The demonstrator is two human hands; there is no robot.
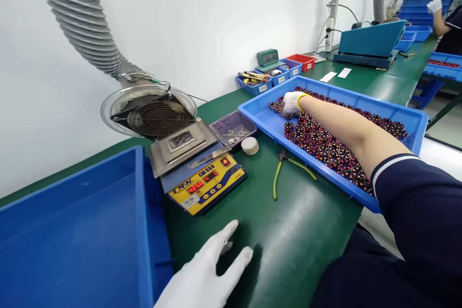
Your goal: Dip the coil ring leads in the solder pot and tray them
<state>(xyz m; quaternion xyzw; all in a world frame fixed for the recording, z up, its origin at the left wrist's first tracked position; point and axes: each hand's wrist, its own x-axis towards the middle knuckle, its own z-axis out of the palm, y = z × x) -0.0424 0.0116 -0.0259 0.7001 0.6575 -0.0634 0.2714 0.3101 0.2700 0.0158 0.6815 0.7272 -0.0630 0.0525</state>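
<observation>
My right hand (291, 103), in a white glove with a yellow cuff, reaches into the far corner of a blue tray (265, 120) full of small dark wound coils (325, 142). Its fingers are curled down onto the coils, and what they grip is hidden. My left hand (207, 272), in a white glove, hovers above the green table near the front edge with fingers stretched apart and nothing in it. It is just in front of a solder pot (202, 178) with red digits on a yellow panel.
Green-handled cutters (285, 171) and a small white round tin (250, 145) lie between pot and tray. An empty blue bin (83, 231) stands at the left. A fume hose and fan (151, 113) hang behind the pot. Small bins (277, 74) line the wall. Another person's gloved hand (434, 6) works far right.
</observation>
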